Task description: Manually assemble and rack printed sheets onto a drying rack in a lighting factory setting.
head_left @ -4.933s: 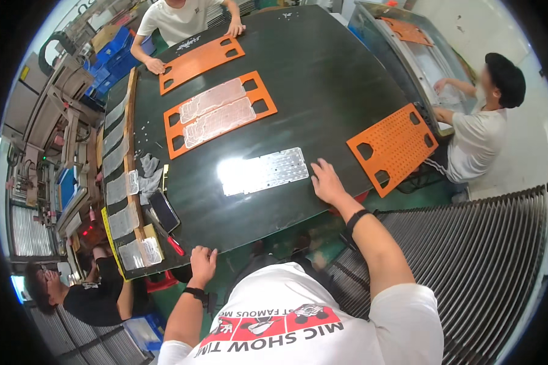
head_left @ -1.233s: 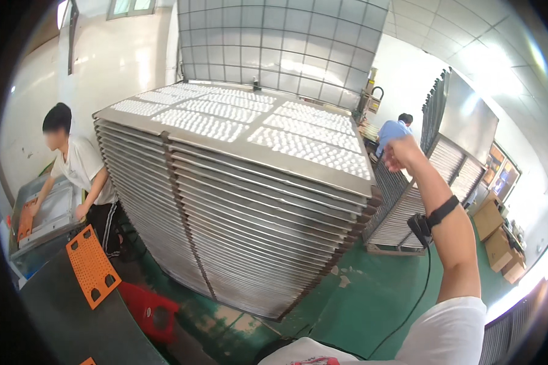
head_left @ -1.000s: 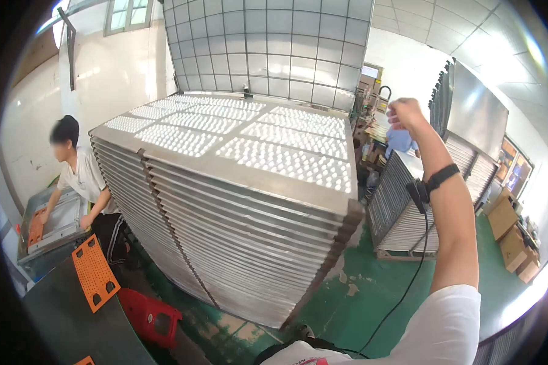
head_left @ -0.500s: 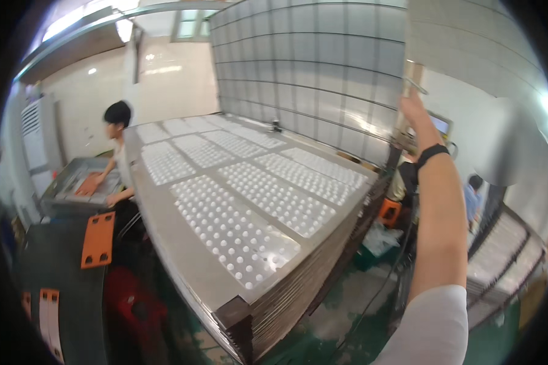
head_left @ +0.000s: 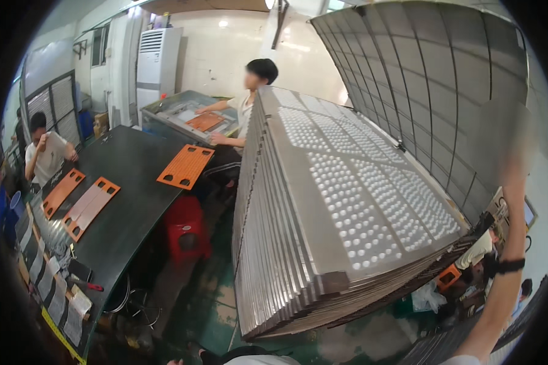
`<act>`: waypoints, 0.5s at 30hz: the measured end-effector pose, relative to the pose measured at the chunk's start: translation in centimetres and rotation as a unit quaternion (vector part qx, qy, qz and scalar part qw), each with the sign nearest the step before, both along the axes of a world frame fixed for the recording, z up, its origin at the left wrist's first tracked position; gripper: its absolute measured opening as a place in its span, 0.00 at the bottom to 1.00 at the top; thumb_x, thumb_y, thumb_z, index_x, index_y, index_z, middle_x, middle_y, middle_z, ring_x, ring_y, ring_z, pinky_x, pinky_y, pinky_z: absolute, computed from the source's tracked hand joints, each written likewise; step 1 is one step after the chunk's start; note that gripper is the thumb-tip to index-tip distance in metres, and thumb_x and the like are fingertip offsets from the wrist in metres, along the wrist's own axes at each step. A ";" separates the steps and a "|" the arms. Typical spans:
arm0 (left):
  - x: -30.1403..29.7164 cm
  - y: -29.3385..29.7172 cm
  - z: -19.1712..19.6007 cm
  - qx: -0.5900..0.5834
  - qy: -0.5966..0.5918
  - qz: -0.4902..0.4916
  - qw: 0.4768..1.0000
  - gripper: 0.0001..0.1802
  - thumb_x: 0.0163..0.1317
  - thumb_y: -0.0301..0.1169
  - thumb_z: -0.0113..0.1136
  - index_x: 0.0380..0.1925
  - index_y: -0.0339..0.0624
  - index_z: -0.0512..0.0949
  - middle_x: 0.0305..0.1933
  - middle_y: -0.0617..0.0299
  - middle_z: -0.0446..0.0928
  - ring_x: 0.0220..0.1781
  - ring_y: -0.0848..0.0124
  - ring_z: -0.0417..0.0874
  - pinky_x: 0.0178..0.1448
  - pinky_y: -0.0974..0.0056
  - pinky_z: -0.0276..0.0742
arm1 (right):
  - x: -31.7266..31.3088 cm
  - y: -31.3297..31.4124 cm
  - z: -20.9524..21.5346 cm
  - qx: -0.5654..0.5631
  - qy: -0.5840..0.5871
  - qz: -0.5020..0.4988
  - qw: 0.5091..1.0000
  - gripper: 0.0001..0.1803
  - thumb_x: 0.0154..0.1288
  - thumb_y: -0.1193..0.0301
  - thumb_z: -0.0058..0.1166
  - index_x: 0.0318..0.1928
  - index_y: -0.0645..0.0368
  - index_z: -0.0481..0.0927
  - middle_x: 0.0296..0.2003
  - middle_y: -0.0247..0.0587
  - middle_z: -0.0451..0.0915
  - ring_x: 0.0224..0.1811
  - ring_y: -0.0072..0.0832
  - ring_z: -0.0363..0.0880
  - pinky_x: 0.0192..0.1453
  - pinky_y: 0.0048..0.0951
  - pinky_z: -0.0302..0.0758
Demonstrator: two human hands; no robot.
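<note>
The right hand (head_left: 517, 164) reaches up high beside the big grey stack of bumpy metal trays (head_left: 347, 201). It is too blurry to tell if it grips anything. The left hand is out of sight.

Bare right forearm (head_left: 504, 286), black wristband (head_left: 510, 265), white shirt at lower edge

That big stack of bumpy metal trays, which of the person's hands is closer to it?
The right. The right hand is raised high, blurred, just past the far right edge of the stack of metal trays. The left hand is out of the picture, so its place cannot be told.
</note>
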State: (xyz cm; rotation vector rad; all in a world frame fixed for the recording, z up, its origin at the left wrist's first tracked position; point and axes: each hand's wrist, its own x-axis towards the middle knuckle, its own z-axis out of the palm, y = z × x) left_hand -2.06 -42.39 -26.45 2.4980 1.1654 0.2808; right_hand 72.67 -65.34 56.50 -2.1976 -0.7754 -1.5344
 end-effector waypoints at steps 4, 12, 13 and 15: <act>6.8 6.9 3.6 -0.294 0.057 0.079 0.951 0.19 0.59 0.37 0.51 0.43 0.31 0.71 0.36 0.47 0.76 0.41 0.53 0.75 0.47 0.54 0.70 | -8.7 3.8 -4.8 -0.017 -0.066 0.115 0.991 0.13 0.66 0.70 0.44 0.43 0.68 0.71 0.33 0.58 0.74 0.36 0.47 0.74 0.42 0.34 0.69; 14.7 15.8 17.1 -0.308 0.049 0.065 0.948 0.26 0.60 0.48 0.49 0.34 0.32 0.77 0.37 0.43 0.78 0.45 0.49 0.77 0.50 0.54 0.71 | -16.0 4.9 -11.0 -0.191 0.075 0.093 0.974 0.11 0.53 0.85 0.48 0.39 0.67 0.72 0.34 0.56 0.75 0.36 0.47 0.75 0.44 0.30 0.71; 14.9 16.8 16.7 -0.306 0.046 0.044 0.950 0.25 0.59 0.48 0.50 0.34 0.32 0.77 0.37 0.43 0.78 0.44 0.49 0.77 0.49 0.53 0.71 | -16.3 5.2 -11.9 -0.158 0.050 0.129 0.978 0.15 0.51 0.88 0.47 0.41 0.66 0.74 0.38 0.54 0.77 0.41 0.47 0.77 0.48 0.33 0.71; 14.7 18.0 16.7 -0.281 0.028 0.008 0.959 0.24 0.59 0.48 0.51 0.32 0.33 0.78 0.35 0.43 0.78 0.43 0.49 0.77 0.48 0.52 0.72 | -17.0 5.4 -13.0 -0.154 0.087 0.116 0.977 0.16 0.51 0.88 0.47 0.42 0.65 0.75 0.40 0.53 0.78 0.44 0.47 0.76 0.51 0.34 0.70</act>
